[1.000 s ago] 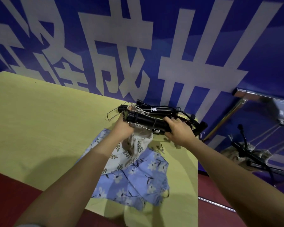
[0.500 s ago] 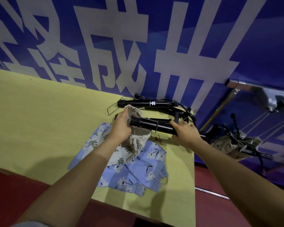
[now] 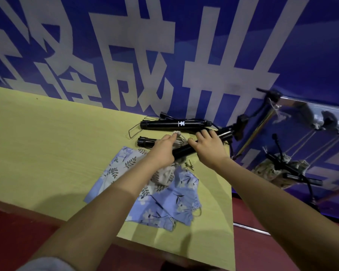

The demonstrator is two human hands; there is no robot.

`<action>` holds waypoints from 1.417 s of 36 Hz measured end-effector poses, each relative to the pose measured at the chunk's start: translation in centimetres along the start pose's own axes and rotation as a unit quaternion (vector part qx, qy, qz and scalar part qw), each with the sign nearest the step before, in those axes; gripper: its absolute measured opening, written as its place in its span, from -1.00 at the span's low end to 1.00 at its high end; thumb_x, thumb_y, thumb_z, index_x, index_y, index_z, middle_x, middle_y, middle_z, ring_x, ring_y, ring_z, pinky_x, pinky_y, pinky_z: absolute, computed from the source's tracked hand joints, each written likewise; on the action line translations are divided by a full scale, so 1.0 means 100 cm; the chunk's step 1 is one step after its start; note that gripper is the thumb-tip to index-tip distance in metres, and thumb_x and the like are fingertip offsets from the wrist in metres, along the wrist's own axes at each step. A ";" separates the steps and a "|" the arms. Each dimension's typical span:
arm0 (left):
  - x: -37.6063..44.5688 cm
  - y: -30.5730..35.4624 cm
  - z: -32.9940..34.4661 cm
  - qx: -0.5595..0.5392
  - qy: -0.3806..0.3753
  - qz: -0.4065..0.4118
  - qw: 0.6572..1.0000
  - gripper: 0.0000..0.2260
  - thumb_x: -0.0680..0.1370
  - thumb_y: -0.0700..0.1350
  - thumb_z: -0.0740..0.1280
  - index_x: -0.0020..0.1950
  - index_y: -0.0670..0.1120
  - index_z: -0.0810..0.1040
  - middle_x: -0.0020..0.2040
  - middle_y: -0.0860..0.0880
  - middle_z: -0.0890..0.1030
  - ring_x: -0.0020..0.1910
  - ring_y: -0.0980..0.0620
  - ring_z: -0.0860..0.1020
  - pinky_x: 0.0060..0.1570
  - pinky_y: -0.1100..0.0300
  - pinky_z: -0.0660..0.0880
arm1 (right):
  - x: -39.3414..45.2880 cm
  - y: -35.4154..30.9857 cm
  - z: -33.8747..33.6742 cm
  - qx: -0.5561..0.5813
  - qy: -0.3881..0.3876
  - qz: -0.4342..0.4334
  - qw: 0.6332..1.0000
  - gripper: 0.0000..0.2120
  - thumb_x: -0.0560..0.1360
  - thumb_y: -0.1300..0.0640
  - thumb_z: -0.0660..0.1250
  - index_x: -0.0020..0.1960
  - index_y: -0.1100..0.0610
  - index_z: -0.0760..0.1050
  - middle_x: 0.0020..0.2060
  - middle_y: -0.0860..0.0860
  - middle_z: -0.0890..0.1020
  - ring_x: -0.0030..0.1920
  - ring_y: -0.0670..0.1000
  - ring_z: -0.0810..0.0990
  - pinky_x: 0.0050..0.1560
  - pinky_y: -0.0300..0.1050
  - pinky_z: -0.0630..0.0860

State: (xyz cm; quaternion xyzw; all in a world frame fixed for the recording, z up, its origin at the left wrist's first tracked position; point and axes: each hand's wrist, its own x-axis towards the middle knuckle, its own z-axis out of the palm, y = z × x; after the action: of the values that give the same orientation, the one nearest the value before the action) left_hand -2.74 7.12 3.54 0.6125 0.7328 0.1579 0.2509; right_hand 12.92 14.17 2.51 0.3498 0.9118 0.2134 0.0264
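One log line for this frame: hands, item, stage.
left hand: holds pouch mouth | right hand: grips black tube | stage: tube mostly outside pouch | table rear: second black tube

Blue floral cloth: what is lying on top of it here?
A beige leaf-print pouch lies bunched on the blue floral cloth, its mouth held by the left hand. The left forearm covers part of both, so anything beneath it cannot be seen.

A blue banner [image 3: 311, 45] with big white characters fills the back; a yellow table [image 3: 37, 143] stands on red floor [image 3: 262, 251]; a metal-framed mirror [image 3: 321, 149] stands right.
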 end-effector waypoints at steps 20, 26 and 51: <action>0.000 -0.007 -0.002 -0.207 0.179 -0.078 0.959 -0.70 0.44 -0.17 0.40 0.15 -0.15 0.47 -0.04 -0.05 0.56 -0.04 -0.06 0.53 -0.10 0.13 0.45 | 0.010 -0.001 -0.014 0.221 0.251 0.021 0.942 -0.85 0.46 0.09 0.21 -0.06 0.17 0.42 -0.18 0.08 0.53 -0.14 0.08 0.36 -0.12 -0.05 0.20; -0.006 0.001 -0.015 -0.267 0.216 -0.072 0.936 -0.74 0.40 -0.17 0.43 0.05 -0.09 0.48 -0.16 0.03 0.53 -0.12 -0.01 0.51 -0.17 0.19 0.38 | 0.018 -0.014 -0.015 0.409 0.027 0.124 0.904 -0.42 0.51 -0.04 0.32 0.45 0.07 0.22 0.35 0.06 0.37 0.34 0.13 0.29 0.26 0.01 0.22; -0.012 -0.024 0.010 -0.130 0.181 -0.096 0.970 -0.63 0.48 -0.26 0.33 0.26 -0.16 0.33 0.22 -0.15 0.42 0.21 -0.16 0.37 0.15 -0.12 0.41 | 0.017 -0.008 -0.067 0.791 -0.062 0.119 0.597 -0.62 0.50 0.33 0.32 0.26 0.09 0.36 -0.05 0.27 0.56 0.02 0.18 0.58 -0.04 -0.10 0.51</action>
State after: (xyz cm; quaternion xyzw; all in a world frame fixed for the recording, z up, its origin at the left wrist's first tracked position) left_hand -3.97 5.43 1.65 0.4626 0.7946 0.3352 0.2055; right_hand 9.86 12.26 8.47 0.3512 0.6696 -0.6126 -0.2302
